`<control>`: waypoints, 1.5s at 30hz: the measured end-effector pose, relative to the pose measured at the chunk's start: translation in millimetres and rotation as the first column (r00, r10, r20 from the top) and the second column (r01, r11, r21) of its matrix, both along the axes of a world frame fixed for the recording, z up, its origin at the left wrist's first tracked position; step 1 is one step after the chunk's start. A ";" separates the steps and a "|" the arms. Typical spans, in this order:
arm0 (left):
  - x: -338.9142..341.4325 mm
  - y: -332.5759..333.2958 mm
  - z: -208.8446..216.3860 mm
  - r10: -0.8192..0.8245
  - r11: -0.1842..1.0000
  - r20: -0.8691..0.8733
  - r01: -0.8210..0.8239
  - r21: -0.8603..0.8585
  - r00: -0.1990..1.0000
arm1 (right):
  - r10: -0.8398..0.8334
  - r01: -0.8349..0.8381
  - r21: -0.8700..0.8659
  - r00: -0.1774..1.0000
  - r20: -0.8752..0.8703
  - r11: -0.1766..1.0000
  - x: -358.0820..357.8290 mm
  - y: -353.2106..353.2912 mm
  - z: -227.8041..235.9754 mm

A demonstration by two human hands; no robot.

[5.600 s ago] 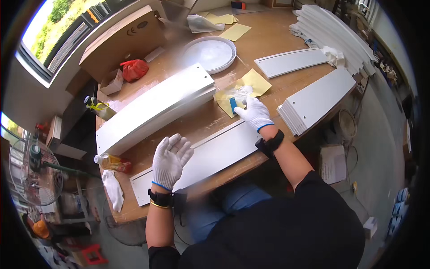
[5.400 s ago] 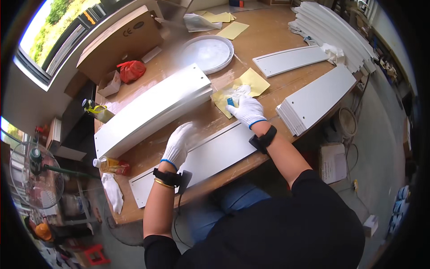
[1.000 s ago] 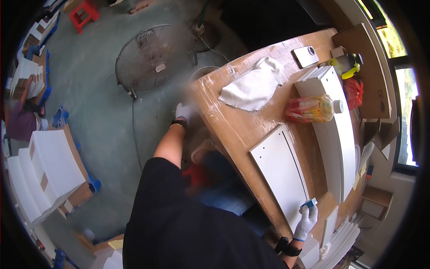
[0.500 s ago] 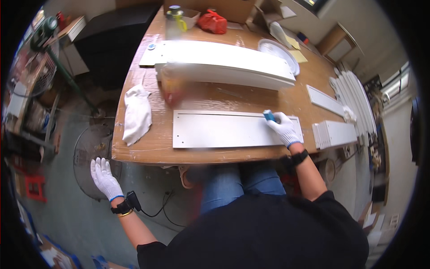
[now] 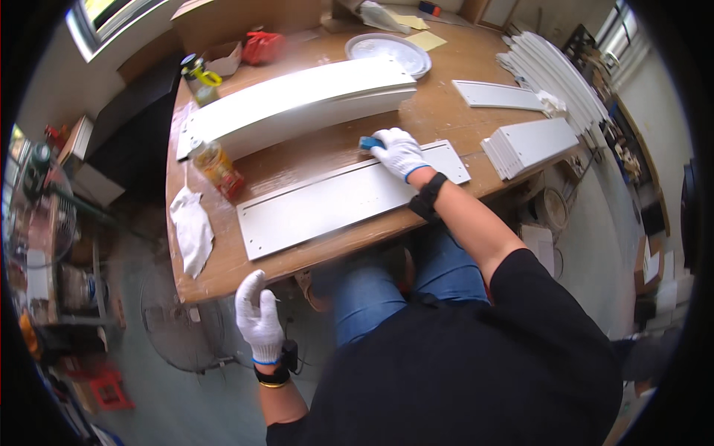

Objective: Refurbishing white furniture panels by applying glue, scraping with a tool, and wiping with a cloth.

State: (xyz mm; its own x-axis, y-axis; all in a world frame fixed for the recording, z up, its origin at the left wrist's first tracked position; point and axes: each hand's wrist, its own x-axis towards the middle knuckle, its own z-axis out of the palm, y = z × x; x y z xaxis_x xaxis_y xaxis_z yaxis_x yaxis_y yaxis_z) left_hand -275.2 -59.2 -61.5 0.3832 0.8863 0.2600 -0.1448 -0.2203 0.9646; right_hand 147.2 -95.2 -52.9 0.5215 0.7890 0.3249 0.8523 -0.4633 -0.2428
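Note:
A long white panel point(image 5: 312, 208) with small holes and a groove along its far edge lies flat near the table's front. My right hand point(image 5: 401, 157), in a white knit glove, reaches over that far edge. Its fingers are closed around a small blue block point(image 5: 367, 143); I cannot tell what it is made of. My left hand point(image 5: 259, 320), gloved alike, hangs just off the table's front edge, below the panel's left end. Its thumb and fingers are apart with nothing between them. Behind the panel is a stack of white panels point(image 5: 297, 100).
On the wooden table point(image 5: 439, 82) are a white cloth point(image 5: 192, 232), a bottle with a yellow-red label point(image 5: 216, 169), a red plastic bag point(image 5: 263, 47) and a round white lid or tray point(image 5: 390, 49). Smaller panels point(image 5: 532, 145) are stacked at right. A fan point(image 5: 182, 331) stands on the floor.
The view has turned, so the table appears tilted. My right hand has moved left along the panel with the blue block. My left hand has come closer to the table's front edge.

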 end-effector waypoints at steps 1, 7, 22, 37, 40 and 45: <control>5.6 -7.7 -1.9 -0.066 0.997 -0.055 0.068 0.026 0.996 | -0.020 0.020 -0.044 1.000 0.000 0.999 0.1 0.5 -1.8; 2.6 -14.0 -2.5 -0.191 0.981 -0.224 0.182 -0.062 0.956 | -0.017 0.021 0.019 0.981 -0.196 1.000 -26.0 -9.1 -3.4; -53.8 73.6 78.5 0.204 0.947 -0.112 -0.167 0.275 0.972 | -0.029 0.140 0.132 0.784 -0.620 0.981 3.5 -248.8 21.9; -123.9 40.0 155.2 0.292 0.956 -0.551 -0.215 0.201 0.782 | 0.332 -0.775 -0.202 0.470 -0.818 0.599 -141.8 -171.4 44.1; -101.0 8.0 130.1 -0.099 0.959 -0.825 0.276 0.070 0.556 | 0.457 -0.864 -0.100 0.356 -0.815 0.494 -151.8 -174.3 36.2; -99.2 -78.1 69.7 -0.593 0.737 -0.768 0.548 -0.396 0.242 | 0.545 -0.899 -0.006 0.270 -0.794 0.437 -149.2 -176.2 33.6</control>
State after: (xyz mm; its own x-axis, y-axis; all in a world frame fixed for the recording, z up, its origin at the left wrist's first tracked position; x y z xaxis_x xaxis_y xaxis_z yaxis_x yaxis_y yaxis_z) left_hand -374.4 -137.3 8.2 0.7869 0.3413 -0.5141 0.6162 -0.3905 0.6839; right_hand -2.0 -271.4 -19.3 -0.4572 0.8614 -0.2211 0.5632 0.0880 -0.8216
